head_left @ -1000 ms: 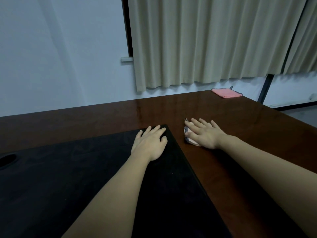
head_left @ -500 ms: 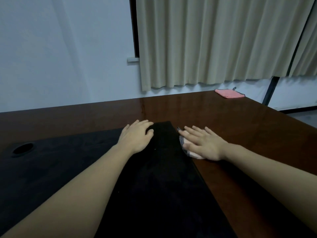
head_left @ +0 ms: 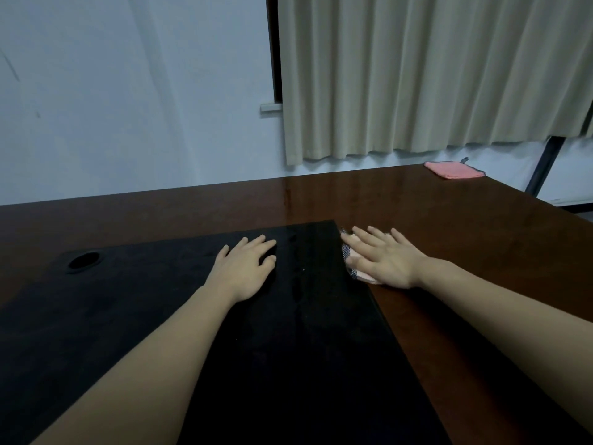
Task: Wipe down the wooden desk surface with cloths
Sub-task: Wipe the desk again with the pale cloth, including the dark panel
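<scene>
A dark brown wooden desk point(head_left: 449, 226) fills the lower half of the view, with a large black mat point(head_left: 288, 332) lying on its near left part. My right hand point(head_left: 383, 259) lies flat, fingers straight, pressing a small pale checked cloth point(head_left: 352, 267) onto the wood right at the mat's right edge; most of the cloth is hidden under the palm. My left hand point(head_left: 245, 267) rests flat on the black mat, fingers spread, holding nothing. A second, pink cloth point(head_left: 454, 169) lies folded at the desk's far right corner.
A round cable hole point(head_left: 84, 261) sits in the mat's far left corner. Beige curtains point(head_left: 433, 75) and a white wall point(head_left: 128, 91) stand behind the desk's far edge. The desk's right edge runs diagonally past a dark post point(head_left: 544, 167).
My right hand with the cloth has stayed at the mat's right edge, shifting slightly. My left hand has slid leftward on the mat, and the view has turned left, revealing the cable hole.
</scene>
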Demonstrator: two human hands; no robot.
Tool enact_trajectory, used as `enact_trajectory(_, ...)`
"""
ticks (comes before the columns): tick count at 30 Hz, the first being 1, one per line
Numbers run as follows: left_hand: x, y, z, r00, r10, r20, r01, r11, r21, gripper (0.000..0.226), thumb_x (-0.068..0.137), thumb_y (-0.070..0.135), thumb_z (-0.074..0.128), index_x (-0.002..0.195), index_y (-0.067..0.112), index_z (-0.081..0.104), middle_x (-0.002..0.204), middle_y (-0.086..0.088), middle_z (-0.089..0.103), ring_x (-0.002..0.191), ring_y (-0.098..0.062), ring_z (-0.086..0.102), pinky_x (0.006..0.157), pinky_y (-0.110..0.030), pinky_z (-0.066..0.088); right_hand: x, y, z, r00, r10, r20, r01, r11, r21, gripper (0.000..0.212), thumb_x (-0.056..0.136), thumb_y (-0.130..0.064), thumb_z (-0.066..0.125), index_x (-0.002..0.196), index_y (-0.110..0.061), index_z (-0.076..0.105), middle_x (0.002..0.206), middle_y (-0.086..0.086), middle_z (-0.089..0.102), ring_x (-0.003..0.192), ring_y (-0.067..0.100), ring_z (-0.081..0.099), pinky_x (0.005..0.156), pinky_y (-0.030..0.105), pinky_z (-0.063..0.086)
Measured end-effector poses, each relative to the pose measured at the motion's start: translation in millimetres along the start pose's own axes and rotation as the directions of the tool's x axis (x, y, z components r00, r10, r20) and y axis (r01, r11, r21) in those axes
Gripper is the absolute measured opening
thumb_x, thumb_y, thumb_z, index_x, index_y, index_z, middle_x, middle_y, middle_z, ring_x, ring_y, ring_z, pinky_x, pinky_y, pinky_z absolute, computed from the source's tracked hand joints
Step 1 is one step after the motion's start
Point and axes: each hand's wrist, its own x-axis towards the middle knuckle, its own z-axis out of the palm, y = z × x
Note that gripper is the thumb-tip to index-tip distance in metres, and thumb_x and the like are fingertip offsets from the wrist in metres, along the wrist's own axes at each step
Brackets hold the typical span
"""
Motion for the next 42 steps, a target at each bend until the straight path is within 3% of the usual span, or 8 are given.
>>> enact_trajectory(4, 0, 0, 1, 1.0, 0.002, 0.0, -0.002, 1.0, 0.022, 0.05, 0.109, 0.045, 0.027, 0.159, 0.039, 0.024, 0.168, 0.012, 0.013, 0.156, -0.019, 0.008, 0.125, -0.049, 0.004, -26, -26, 6, 0.988, -0.153, 0.01, 0.153, 0.988, -0.007, 0.065, 0.098, -0.069, 0.011, 0.157, -0.048, -0.009, 0.166, -0.016, -0.015, 0.154, 0.011, -0.017, 0.124, 0.046, -0.012)
enact_trajectory(8, 0, -1, 1, 1.0, 0.009, -0.003, -0.009, 1.0, 0.025, 0.051, 0.108, 0.046, 0.026, 0.159, 0.04, 0.023, 0.168, 0.013, 0.013, 0.156, -0.018, 0.007, 0.125, -0.049, 0.004, -36, -31, 7, 0.983, -0.182, 0.012, 0.182, 0.983, 0.002, 0.07, 0.091, -0.075, 0.007, 0.155, -0.051, -0.009, 0.166, -0.017, -0.014, 0.153, 0.008, -0.017, 0.124, 0.043, -0.013)
enact_trajectory(11, 1, -3, 2, 1.0, 0.019, -0.008, -0.018, 1.0, 0.024, 0.051, 0.108, 0.047, 0.026, 0.159, 0.04, 0.023, 0.168, 0.013, 0.013, 0.156, -0.018, 0.008, 0.125, -0.048, 0.004, -17, -20, 0, 0.996, -0.089, 0.004, 0.089, 0.996, 0.012, 0.063, 0.101, -0.067, 0.016, 0.158, -0.047, -0.005, 0.168, -0.015, -0.009, 0.155, 0.011, -0.011, 0.125, 0.045, -0.009)
enact_trajectory(18, 2, -6, 4, 0.999, 0.031, -0.012, -0.031, 0.999, 0.02, 0.052, 0.108, 0.048, 0.025, 0.159, 0.04, 0.023, 0.168, 0.013, 0.012, 0.156, -0.017, 0.007, 0.126, -0.048, 0.004, 31, -14, -5, 0.986, 0.163, -0.021, -0.163, 0.987, 0.014, 0.065, 0.102, -0.066, 0.014, 0.16, -0.043, -0.003, 0.17, -0.008, -0.008, 0.157, 0.02, -0.007, 0.124, 0.052, -0.005)
enact_trajectory(25, 2, -7, 5, 0.999, 0.038, -0.014, -0.038, 0.999, 0.014, 0.052, 0.107, 0.049, 0.025, 0.159, 0.04, 0.024, 0.168, 0.012, 0.013, 0.156, -0.018, 0.007, 0.125, -0.049, 0.003, -26, -64, 6, 0.996, -0.088, -0.001, 0.088, 0.996, -0.012, 0.066, 0.099, -0.068, 0.012, 0.158, -0.045, -0.008, 0.168, -0.013, -0.013, 0.155, 0.013, -0.013, 0.125, 0.046, -0.01)
enact_trajectory(28, 2, -7, 5, 0.999, 0.034, -0.018, -0.034, 0.999, 0.016, 0.052, 0.107, 0.048, 0.024, 0.159, 0.039, 0.023, 0.169, 0.012, 0.012, 0.156, -0.018, 0.007, 0.125, -0.049, 0.002, -42, -63, 9, 0.992, -0.123, 0.011, 0.123, 0.992, -0.001, 0.07, 0.092, -0.074, 0.007, 0.156, -0.05, -0.01, 0.166, -0.018, -0.015, 0.153, 0.007, -0.017, 0.124, 0.042, -0.014)
enact_trajectory(38, 3, -8, 5, 0.999, 0.046, -0.017, -0.046, 0.999, 0.006, 0.053, 0.107, 0.048, 0.024, 0.159, 0.039, 0.024, 0.169, 0.011, 0.013, 0.156, -0.019, 0.007, 0.125, -0.05, 0.002, 16, -20, -4, 0.981, 0.192, -0.024, -0.191, 0.981, 0.038, 0.064, 0.103, -0.065, 0.015, 0.16, -0.044, -0.002, 0.17, -0.01, -0.006, 0.156, 0.017, -0.006, 0.124, 0.049, -0.005)
enact_trajectory(42, 4, -9, 5, 0.999, 0.046, -0.016, -0.046, 0.999, 0.0, 0.053, 0.107, 0.047, 0.023, 0.159, 0.038, 0.024, 0.169, 0.011, 0.013, 0.156, -0.019, 0.007, 0.125, -0.05, 0.001, 15, -32, -1, 0.981, 0.194, -0.02, -0.194, 0.981, 0.018, 0.063, 0.103, -0.064, 0.015, 0.16, -0.044, -0.005, 0.17, -0.009, -0.009, 0.156, 0.019, -0.008, 0.124, 0.051, -0.005)
